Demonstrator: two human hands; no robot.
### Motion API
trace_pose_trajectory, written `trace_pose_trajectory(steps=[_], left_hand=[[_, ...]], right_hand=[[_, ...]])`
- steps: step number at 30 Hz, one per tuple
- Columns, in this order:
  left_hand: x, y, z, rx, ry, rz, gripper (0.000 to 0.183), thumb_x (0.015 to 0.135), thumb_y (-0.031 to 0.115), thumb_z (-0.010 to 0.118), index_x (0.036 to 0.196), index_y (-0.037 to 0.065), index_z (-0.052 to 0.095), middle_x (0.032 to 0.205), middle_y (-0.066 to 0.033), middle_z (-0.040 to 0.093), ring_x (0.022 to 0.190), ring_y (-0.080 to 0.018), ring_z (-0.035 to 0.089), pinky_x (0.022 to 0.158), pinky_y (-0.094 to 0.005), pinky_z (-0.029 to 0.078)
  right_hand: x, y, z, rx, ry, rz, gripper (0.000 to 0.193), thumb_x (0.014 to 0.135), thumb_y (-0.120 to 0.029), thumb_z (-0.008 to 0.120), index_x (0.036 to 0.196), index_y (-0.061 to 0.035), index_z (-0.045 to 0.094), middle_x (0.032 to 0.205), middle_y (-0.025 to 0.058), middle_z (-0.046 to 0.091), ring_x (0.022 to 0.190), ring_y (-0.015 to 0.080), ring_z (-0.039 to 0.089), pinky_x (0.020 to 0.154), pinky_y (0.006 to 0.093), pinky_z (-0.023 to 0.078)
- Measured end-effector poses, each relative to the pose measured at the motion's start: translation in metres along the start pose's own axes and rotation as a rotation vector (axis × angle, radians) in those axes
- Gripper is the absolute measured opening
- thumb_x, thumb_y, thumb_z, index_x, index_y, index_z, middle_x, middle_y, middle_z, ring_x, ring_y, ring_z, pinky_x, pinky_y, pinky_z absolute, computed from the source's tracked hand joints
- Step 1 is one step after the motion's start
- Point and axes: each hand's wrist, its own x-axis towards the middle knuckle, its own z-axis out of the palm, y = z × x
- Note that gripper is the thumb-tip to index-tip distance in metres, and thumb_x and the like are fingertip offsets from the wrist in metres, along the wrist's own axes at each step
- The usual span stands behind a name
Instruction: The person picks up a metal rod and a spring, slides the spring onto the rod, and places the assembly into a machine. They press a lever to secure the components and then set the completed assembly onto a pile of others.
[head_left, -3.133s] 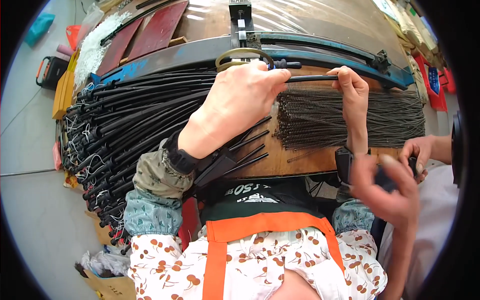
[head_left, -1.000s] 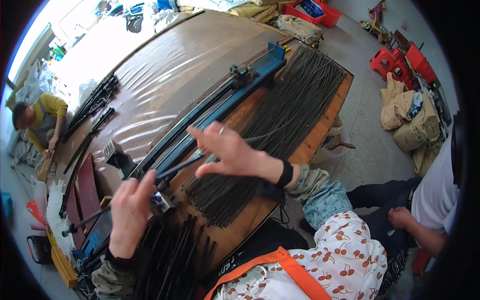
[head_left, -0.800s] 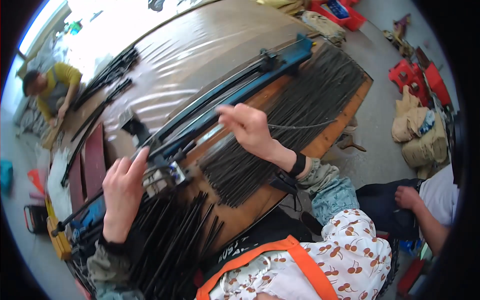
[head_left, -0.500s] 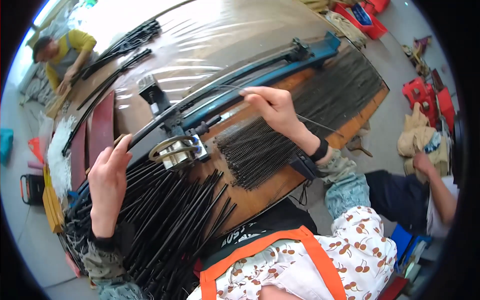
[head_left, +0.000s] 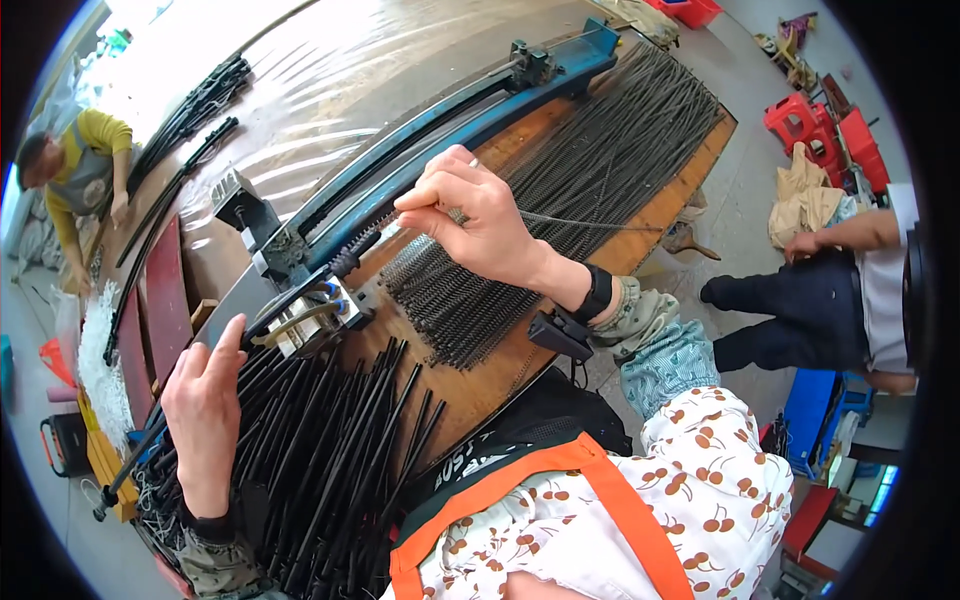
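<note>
My left hand (head_left: pixel 203 418) is closed round a long black tube (head_left: pixel 150 438), thumb and forefinger near the metal clamp block (head_left: pixel 300 330). The tube slants from the lower left up through the block. Beyond the block, a thin dark coil spring (head_left: pixel 376 226) runs in line with the tube. My right hand (head_left: pixel 478 222) pinches this spring between thumb and fingertips, and its thin tail (head_left: pixel 590 224) trails off to the right. Whether the spring's left end sits inside the tube is too small to tell. A blue rail fixture (head_left: pixel 455 137) stretches behind my right hand.
Many coil springs (head_left: pixel 620 150) lie on the wooden table (head_left: pixel 480 395) to the right. Loose black tubes (head_left: pixel 310 450) are piled below my left hand. Red strips (head_left: pixel 165 300) lie at left. A co-worker (head_left: pixel 80 180) is at far left; another person (head_left: pixel 840 300) stands at right.
My right hand has come nearer the clamp block, with the spring in its pinch now in line with the tube. My left hand stays on the tube. The whole view has shifted.
</note>
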Motion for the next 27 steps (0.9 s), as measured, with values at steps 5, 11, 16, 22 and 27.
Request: trace_pose_trajectory(steps=[5, 11, 16, 22, 27], left_hand=[[0.001, 0.001, -0.003, -0.110, 0.018, -0.065, 0.046, 0.090, -0.002, 0.067, 0.133, 0.013, 0.067, 0.077, -0.0145, 0.049, 0.069, -0.0306, 0.055, 0.063, -0.0440, 0.043], [0.012, 0.025, -0.002, -0.166, -0.075, 0.034, 0.046, 0.090, -0.001, 0.067, 0.134, 0.012, 0.065, 0.077, -0.0152, 0.048, 0.067, -0.0315, 0.053, 0.061, -0.0443, 0.042], [0.003, 0.010, -0.005, -0.076, -0.020, -0.007, 0.046, 0.091, -0.002, 0.066, 0.136, 0.012, 0.065, 0.079, -0.0140, 0.048, 0.070, -0.0303, 0.052, 0.065, -0.0429, 0.044], [0.017, 0.035, 0.016, -0.159, -0.005, 0.142, 0.044, 0.089, -0.001, 0.069, 0.132, 0.010, 0.066, 0.080, -0.0151, 0.050, 0.073, -0.0329, 0.055, 0.066, -0.0444, 0.045], [-0.012, -0.044, -0.019, 0.012, 0.227, -0.122, 0.016, 0.097, 0.007, 0.065, 0.112, 0.001, 0.062, 0.089, -0.0203, 0.060, 0.082, -0.0402, 0.059, 0.071, -0.0454, 0.048]], right_hand=[[-0.015, -0.003, -0.010, 0.285, -0.173, 0.469, 0.010, 0.087, -0.009, 0.079, 0.094, -0.0044, 0.073, 0.078, 0.0046, 0.065, 0.075, 0.0213, 0.059, 0.071, 0.0336, 0.048], [-0.011, -0.016, -0.004, 0.340, -0.220, 0.156, 0.010, 0.087, -0.008, 0.078, 0.092, -0.0036, 0.070, 0.083, 0.0058, 0.069, 0.079, 0.0252, 0.064, 0.072, 0.0359, 0.050], [-0.029, 0.000, -0.016, 0.060, -0.191, 0.096, 0.030, 0.093, -0.029, 0.075, 0.113, -0.0065, 0.073, 0.079, 0.0096, 0.067, 0.070, 0.0225, 0.066, 0.062, 0.0358, 0.053], [-0.025, -0.010, 0.026, -0.018, -0.059, -0.209, 0.037, 0.092, -0.029, 0.076, 0.123, -0.0090, 0.071, 0.072, 0.0005, 0.063, 0.052, 0.0135, 0.053, 0.045, 0.0316, 0.047], [-0.021, 0.059, -0.007, -0.257, -0.191, -0.031, 0.015, 0.099, -0.010, 0.064, 0.111, -0.0070, 0.073, 0.092, 0.0106, 0.073, 0.074, 0.0290, 0.067, 0.066, 0.0388, 0.055]])
